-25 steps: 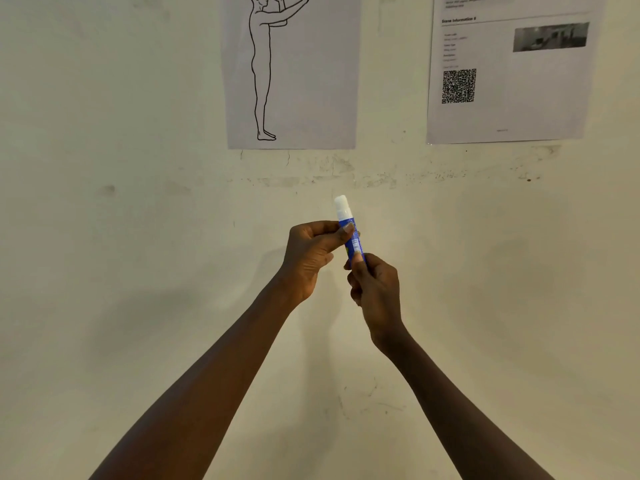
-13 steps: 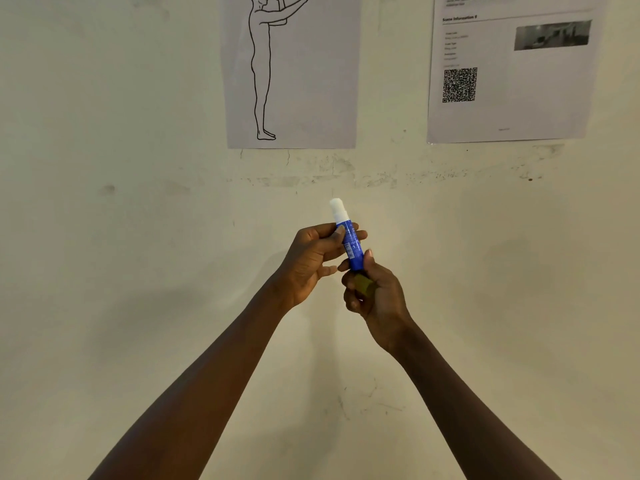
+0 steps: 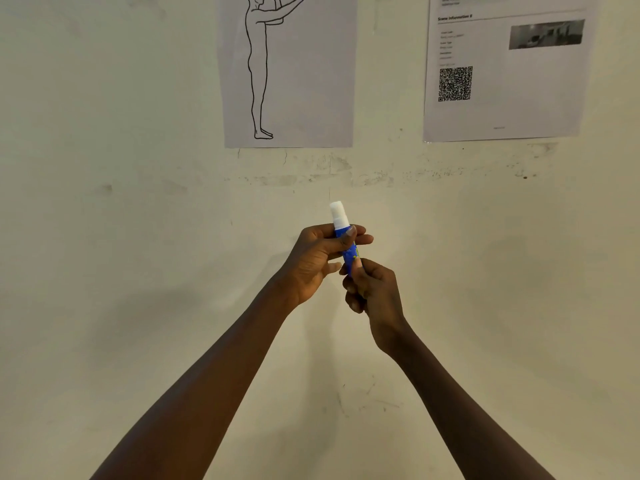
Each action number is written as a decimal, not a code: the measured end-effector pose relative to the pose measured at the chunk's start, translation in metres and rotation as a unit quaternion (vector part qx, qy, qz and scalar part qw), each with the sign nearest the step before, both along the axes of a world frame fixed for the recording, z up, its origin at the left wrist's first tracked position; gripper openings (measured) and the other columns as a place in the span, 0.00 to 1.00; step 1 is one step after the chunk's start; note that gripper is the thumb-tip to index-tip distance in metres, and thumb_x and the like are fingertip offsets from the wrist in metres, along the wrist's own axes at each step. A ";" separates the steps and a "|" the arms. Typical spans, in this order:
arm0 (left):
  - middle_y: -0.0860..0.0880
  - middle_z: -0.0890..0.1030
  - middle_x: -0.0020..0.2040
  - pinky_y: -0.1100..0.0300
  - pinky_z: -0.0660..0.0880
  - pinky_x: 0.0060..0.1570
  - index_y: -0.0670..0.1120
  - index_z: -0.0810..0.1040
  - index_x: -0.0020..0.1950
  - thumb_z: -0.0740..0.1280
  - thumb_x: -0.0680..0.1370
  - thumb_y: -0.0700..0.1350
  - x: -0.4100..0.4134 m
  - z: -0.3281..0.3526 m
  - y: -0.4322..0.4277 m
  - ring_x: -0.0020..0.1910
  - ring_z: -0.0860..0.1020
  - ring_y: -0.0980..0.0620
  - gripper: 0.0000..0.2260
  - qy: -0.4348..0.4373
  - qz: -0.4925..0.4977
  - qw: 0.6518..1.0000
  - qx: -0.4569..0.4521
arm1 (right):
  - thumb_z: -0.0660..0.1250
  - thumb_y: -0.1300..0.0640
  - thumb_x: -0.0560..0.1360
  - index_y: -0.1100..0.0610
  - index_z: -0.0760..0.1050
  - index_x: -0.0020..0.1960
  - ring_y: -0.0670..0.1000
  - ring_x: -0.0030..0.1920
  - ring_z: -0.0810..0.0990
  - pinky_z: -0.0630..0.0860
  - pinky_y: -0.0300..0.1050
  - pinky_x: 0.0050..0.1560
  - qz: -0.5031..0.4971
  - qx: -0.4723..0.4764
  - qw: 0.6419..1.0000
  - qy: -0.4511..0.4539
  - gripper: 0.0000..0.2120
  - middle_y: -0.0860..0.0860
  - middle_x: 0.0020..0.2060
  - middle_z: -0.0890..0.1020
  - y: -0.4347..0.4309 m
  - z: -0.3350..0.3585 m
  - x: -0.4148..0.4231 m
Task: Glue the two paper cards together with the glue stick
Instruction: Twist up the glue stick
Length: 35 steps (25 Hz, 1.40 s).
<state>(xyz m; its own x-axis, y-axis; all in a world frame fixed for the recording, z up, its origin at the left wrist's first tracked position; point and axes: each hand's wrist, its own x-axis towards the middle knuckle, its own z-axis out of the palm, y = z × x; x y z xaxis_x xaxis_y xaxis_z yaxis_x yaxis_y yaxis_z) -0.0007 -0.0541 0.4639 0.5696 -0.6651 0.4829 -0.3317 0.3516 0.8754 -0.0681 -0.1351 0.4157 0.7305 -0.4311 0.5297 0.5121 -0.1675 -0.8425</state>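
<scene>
Blue and white, the glue stick (image 3: 346, 242) is held up in front of a pale wall (image 3: 104, 237). It stands nearly straight up, leaning a little to the left at the top. The white top part (image 3: 337, 213) sticks out above the fingers, and the blue body runs down between the two hands.

From the head camera, both bare arms reach forward from the bottom of the picture. The left hand (image 3: 311, 261) grips the upper part of the blue body, with the thumb (image 3: 346, 235) pressed across the front and the fingers wrapped behind. The right hand (image 3: 374, 289) is closed around the bottom end of the glue stick, so that end is hidden inside the hand. The two hands are very close, almost touching each other.

On the wall above hang two sheets of paper. The left sheet (image 3: 304, 81) has a line drawing of a standing figure (image 3: 259, 74) on it. The right sheet (image 3: 519, 91) has small printed words too small to read, a black square code (image 3: 455, 83), and a small grey photo (image 3: 546, 33). Just under the sheets the wall has scuffed, chipped marks (image 3: 346, 174). No paper cards can be seen in this view.
</scene>
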 end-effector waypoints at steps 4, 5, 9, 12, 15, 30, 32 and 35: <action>0.57 0.84 0.36 0.59 0.74 0.41 0.47 0.77 0.45 0.58 0.78 0.41 0.001 -0.003 0.003 0.38 0.81 0.59 0.08 -0.011 -0.017 0.999 0.025 | 0.52 0.55 0.79 0.59 0.74 0.36 0.45 0.20 0.65 0.62 0.35 0.24 0.085 0.071 0.993 0.027 0.18 0.50 0.23 0.71 -0.002 -0.005 -0.004; 0.57 0.85 0.36 0.59 0.75 0.42 0.47 0.77 0.45 0.58 0.78 0.41 0.001 -0.005 0.003 0.38 0.81 0.59 0.08 -0.008 -0.017 0.999 0.027 | 0.52 0.55 0.79 0.59 0.74 0.37 0.45 0.20 0.65 0.62 0.35 0.23 0.094 0.081 0.992 0.031 0.17 0.50 0.24 0.71 -0.002 -0.005 -0.004; 0.56 0.85 0.39 0.50 0.73 0.54 0.48 0.78 0.46 0.61 0.77 0.42 0.001 -0.014 0.005 0.44 0.81 0.56 0.07 0.013 -0.005 0.999 0.037 | 0.53 0.54 0.78 0.58 0.74 0.40 0.45 0.22 0.67 0.64 0.36 0.25 0.111 0.119 0.986 0.030 0.14 0.53 0.29 0.71 -0.002 -0.012 -0.006; 0.57 0.84 0.42 0.39 0.62 0.63 0.49 0.79 0.48 0.62 0.77 0.44 -0.001 -0.028 0.006 0.50 0.79 0.53 0.06 0.009 0.009 0.997 0.079 | 0.56 0.53 0.77 0.56 0.75 0.42 0.45 0.24 0.69 0.67 0.35 0.26 0.129 0.205 0.970 0.016 0.12 0.51 0.28 0.73 -0.002 -0.023 -0.007; 0.52 0.82 0.49 0.37 0.59 0.64 0.47 0.77 0.52 0.61 0.77 0.45 -0.004 -0.042 0.005 0.56 0.76 0.51 0.07 0.024 0.015 0.994 0.105 | 0.57 0.54 0.77 0.56 0.75 0.43 0.44 0.25 0.71 0.68 0.33 0.26 0.138 0.263 0.955 0.014 0.10 0.51 0.28 0.73 -0.002 -0.037 -0.008; 0.52 0.79 0.42 0.43 0.63 0.65 0.47 0.77 0.51 0.63 0.76 0.47 0.001 -0.141 -0.011 0.35 0.78 0.61 0.07 0.154 0.018 0.971 0.183 | 0.60 0.63 0.75 0.57 0.77 0.48 0.47 0.31 0.79 0.79 0.34 0.35 0.142 0.471 0.870 -0.011 0.07 0.54 0.40 0.81 -0.003 -0.134 0.000; 0.52 0.78 0.41 0.39 0.61 0.68 0.48 0.78 0.47 0.63 0.76 0.48 0.000 -0.162 -0.013 0.40 0.77 0.58 0.06 0.187 0.015 0.963 0.195 | 0.60 0.63 0.75 0.58 0.78 0.46 0.47 0.31 0.80 0.79 0.34 0.35 0.133 0.492 0.860 -0.003 0.07 0.53 0.37 0.82 -0.004 -0.152 0.000; 0.52 0.78 0.41 0.41 0.61 0.67 0.50 0.77 0.44 0.63 0.77 0.47 0.001 -0.197 -0.013 0.48 0.75 0.53 0.05 0.211 0.016 0.952 0.220 | 0.60 0.64 0.75 0.59 0.79 0.42 0.46 0.32 0.80 0.79 0.33 0.35 0.118 0.512 0.851 0.014 0.10 0.51 0.35 0.83 -0.005 -0.185 -0.001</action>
<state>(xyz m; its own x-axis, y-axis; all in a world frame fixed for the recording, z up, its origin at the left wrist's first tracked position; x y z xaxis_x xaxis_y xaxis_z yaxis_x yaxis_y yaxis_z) -0.0001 -0.0672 0.2674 0.6749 -0.7291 -0.1142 0.0769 -0.0844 0.9935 -0.0688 -0.1406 0.2310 0.8663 -0.4966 -0.0542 0.4080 0.7660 -0.4968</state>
